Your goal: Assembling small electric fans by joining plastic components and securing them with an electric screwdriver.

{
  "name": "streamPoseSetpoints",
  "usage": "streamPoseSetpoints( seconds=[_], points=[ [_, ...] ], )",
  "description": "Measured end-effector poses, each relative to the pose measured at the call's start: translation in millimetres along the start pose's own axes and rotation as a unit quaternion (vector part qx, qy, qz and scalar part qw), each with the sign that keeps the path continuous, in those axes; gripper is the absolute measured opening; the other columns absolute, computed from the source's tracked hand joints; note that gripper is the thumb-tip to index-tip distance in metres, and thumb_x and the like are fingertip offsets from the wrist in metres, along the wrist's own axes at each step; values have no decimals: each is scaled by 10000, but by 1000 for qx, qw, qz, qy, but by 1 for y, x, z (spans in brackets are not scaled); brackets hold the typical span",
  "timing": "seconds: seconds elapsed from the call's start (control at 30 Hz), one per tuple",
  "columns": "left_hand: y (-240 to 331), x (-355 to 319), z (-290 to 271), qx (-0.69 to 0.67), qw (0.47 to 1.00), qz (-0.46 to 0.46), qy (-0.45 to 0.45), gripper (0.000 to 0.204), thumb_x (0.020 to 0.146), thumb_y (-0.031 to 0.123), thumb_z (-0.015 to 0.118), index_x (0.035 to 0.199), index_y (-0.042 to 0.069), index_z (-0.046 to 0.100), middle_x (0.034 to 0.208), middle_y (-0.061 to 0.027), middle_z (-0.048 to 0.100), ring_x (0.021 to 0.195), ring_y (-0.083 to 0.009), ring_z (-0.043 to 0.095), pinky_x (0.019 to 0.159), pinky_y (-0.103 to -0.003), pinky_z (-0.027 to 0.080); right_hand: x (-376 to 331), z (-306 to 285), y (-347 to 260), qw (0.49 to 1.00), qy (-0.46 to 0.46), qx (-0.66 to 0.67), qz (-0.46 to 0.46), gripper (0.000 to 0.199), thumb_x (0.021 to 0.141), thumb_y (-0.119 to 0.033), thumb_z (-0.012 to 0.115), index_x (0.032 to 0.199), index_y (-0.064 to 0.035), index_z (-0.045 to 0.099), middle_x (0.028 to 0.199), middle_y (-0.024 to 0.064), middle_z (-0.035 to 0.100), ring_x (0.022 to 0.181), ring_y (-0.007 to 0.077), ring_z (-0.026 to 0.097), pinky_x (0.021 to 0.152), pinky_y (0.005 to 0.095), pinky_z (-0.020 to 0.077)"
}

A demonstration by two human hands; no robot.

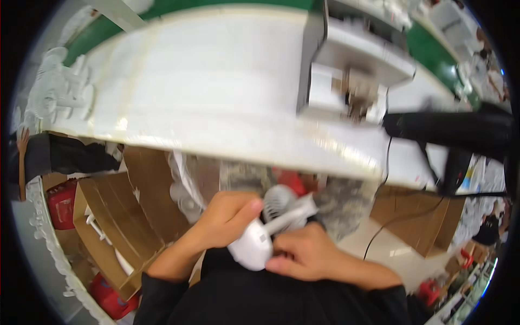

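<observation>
A small white fan is held over my lap, tilted, its rounded base towards me. Its stem and grey-looking round grille point away, blurred by motion. My left hand is closed round the left side of the base, with the thumb on top. On the other side, my right hand has its fingers curled, thumb and forefinger pressed at the base's right edge, below the stem. The undersides of both hands are hidden.
Ahead runs a long white table bearing a grey machine and a black tool-like object with cables. An open cardboard box with white parts stands left, another box right. White fans stand far left, beside another person's arm.
</observation>
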State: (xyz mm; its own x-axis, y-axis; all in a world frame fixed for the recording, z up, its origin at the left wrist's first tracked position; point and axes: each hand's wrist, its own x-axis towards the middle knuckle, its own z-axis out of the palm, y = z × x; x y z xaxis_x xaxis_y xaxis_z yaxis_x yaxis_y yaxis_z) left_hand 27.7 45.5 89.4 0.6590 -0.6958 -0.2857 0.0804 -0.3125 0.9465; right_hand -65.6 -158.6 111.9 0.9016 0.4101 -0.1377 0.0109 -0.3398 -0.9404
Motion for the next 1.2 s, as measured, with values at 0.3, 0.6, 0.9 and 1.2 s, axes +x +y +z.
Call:
streamPoseSetpoints(
  seconds=[0.3, 0.6, 0.9, 1.2],
  points=[
    [75, -36, -123, -186, 906, 267, 268, 536, 980, 465, 323, 662, 90, 536, 579, -26, 496, 488, -97, 389, 464, -242, 317, -42, -40, 19, 997, 55, 7, -48, 190, 821, -170, 702, 692, -56, 621, 582, 22, 562, 464, 203, 473, 481, 272, 386],
    [63, 188, -179, -135, 822, 214, 510, 358, 966, 343, 552, 780, 41, 600, 790, -8, 583, 729, -96, 459, 661, -259, 398, 48, -46, 53, 932, 216, -173, -233, 142, 742, -100, 705, 651, -89, 598, 563, 4, 522, 454, 184, 459, 467, 276, 379],
    [52, 359, -177, -100, 881, 240, 394, 399, 994, 397, 474, 917, 28, 603, 842, -61, 591, 777, -161, 500, 715, -298, 425, 77, -36, 66, 890, 261, -320, -194, 131, 701, -90, 697, 644, -114, 581, 559, -1, 493, 448, 191, 445, 452, 273, 374],
    [46, 375, -265, 450, 799, 3, 399, 534, 922, 554, 449, 1261, 160, 572, 1223, -164, 574, 1073, -333, 558, 891, -438, 451, 69, -33, 69, 904, 236, -314, -169, 132, 755, -170, 706, 724, -108, 593, 594, 36, 521, 494, 210, 500, 501, 298, 428]
  ],
)
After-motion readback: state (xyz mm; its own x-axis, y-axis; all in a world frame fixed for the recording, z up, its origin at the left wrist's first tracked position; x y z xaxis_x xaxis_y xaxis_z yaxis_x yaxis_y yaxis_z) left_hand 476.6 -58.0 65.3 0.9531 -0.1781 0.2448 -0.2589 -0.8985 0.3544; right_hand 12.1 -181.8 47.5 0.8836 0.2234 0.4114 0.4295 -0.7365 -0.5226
